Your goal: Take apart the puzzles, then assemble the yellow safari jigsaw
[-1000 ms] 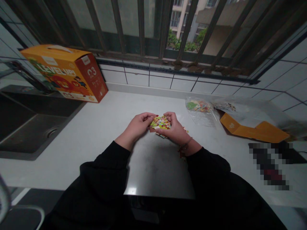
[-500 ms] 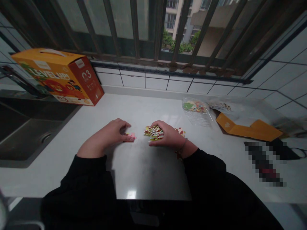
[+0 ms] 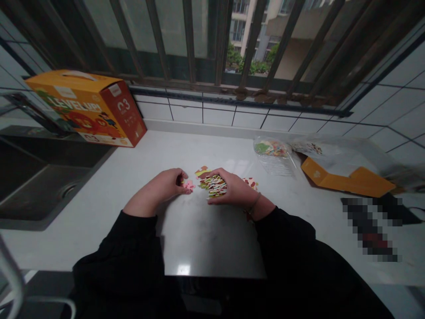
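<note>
Currently, my right fingers (image 3: 222, 178) clench stacked puzzle pieces (image 3: 215, 186); my left fingers (image 3: 177, 179) touch a pink piece (image 3: 189, 185); a plastic bag (image 3: 272, 153) beyond them holds more.

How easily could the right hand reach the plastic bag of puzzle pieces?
Probably easily: the right hand lies near the plastic bag of puzzle pieces, with only a loose piece and white countertop between.
</note>
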`<state>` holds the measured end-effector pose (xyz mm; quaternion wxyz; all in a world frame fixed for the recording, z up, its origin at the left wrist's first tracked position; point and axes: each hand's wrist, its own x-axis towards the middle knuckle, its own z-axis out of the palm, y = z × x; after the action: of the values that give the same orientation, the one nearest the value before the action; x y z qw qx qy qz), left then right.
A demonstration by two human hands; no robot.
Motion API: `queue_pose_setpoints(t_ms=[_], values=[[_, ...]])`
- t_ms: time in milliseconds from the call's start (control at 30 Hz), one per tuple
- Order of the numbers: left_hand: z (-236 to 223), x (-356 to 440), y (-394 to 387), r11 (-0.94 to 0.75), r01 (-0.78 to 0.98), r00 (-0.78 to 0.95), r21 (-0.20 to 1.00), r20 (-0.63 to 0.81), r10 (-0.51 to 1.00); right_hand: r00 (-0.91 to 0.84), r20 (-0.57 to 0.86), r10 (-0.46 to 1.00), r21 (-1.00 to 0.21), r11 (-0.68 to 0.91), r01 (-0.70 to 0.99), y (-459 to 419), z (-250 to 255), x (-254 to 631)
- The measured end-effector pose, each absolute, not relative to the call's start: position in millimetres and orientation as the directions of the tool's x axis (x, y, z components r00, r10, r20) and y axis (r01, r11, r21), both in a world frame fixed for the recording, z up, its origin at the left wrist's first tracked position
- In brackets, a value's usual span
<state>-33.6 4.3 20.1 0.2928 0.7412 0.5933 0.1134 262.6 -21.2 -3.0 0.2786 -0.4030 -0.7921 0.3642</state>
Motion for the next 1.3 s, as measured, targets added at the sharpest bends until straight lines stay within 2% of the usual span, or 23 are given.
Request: queue_pose_setpoints(t_ms=[200,367,467,533,667,767,867,967,1100,1300], values=[[22,-27,4,-0.150,0.804,0.277,0.575,-0.139,0.951,-0.494,0.112,0.862,-0.821,0.361,0.443,-21,-2,262],[14,-10,12,-0.154,0.618,0.191,0.771,0.044,0.981,-0.471,0.085,0.878,-0.823,0.328,0.464,-21,-3,263],[6,5,20,-0.159,0.552,0.225,0.818,0.037,0.974,-0.487,0.106,0.867,-0.828,0.348,0.439,-21,-5,263],[1,15,24,-0.188,0.639,0.248,0.746,0.032,0.968,-0.486,0.114,0.866,-0.820,0.359,0.446,-21,-7,263],[-4,28,26,-0.293,0.806,0.257,0.515,0.141,0.956,-0.484,0.121,0.867,-0.821,0.361,0.443,-20,-8,262],[-4,29,25,-0.318,0.828,0.290,0.461,0.133,0.948,-0.485,0.124,0.866,-0.825,0.361,0.434,-20,-8,262],[-5,26,26,-0.354,0.810,0.332,0.467,0.132,0.934,-0.485,0.167,0.858,-0.790,0.411,0.456,-17,-10,262],[-7,24,28,-0.394,0.777,0.394,0.491,0.108,0.913,-0.478,0.243,0.844,-0.736,0.481,0.476,-15,-12,262],[-8,23,30,-0.394,0.746,0.415,0.537,0.088,0.905,-0.472,0.199,0.859,-0.748,0.444,0.494,-16,-13,260],[-4,24,25,-0.189,0.584,0.359,0.790,-0.043,0.932,-0.419,0.103,0.902,-0.757,0.344,0.556,-21,-8,258]])
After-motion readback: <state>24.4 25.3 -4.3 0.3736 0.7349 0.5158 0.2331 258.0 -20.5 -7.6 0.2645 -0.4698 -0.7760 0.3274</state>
